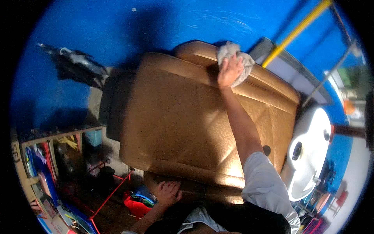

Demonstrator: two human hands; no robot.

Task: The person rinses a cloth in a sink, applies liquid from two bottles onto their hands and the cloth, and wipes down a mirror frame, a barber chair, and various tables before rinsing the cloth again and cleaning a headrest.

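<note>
A brown padded salon chair (pixel 175 117) with a quilted, leather-like cover fills the middle of the view. Over its far armrest (pixel 271 79), my right hand (pixel 230 71) presses down on a crumpled grey-beige cloth (pixel 247 64). The cloth bunches around the fingers and lies against the armrest's top and inner side. My left hand (pixel 170 193) rests on the near armrest (pixel 190 187) with nothing visible in it; the fingers are slightly bent. Part of the seat lies in shadow.
A white shampoo basin (pixel 309 155) adjoins the chair at right. Behind stands a blue wall (pixel 187 26), with a yellow pole (pixel 298 32) near it. A black bag (pixel 79 65) hangs at left. Below are cluttered wooden shelves (pixel 62 134), a red metal frame (pixel 112 196) and a red container (pixel 136 206).
</note>
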